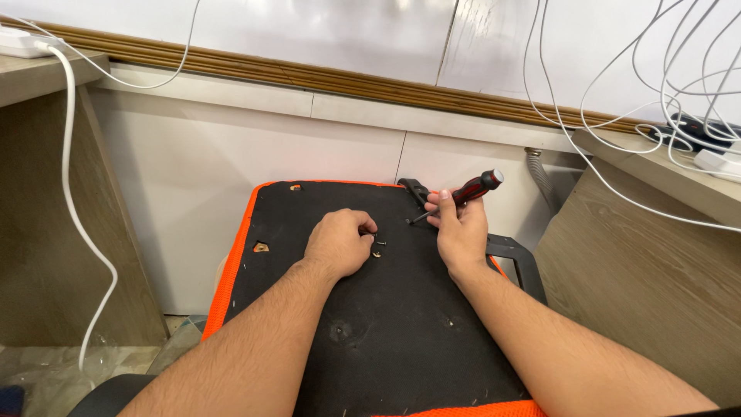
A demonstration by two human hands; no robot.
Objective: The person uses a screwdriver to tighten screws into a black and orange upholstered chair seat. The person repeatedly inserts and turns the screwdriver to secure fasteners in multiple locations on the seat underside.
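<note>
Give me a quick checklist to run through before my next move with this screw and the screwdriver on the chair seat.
1. Screwdriver gripped: ok, the right hand holds its red and black handle, tip angled down toward the panel.
2. Screw secured: ok, the left hand pinches it at the fingertips against the black seat underside.
3. Screw seated in a hole: cannot tell, the fingers hide it.
4. Tip on screw head: not ok, the tip sits apart, to the right of the screw.
5. Seat steady: cannot tell, both forearms lie over it but its support is hidden.
6. White cables out of the way: ok, they hang behind, off the seat.
</note>
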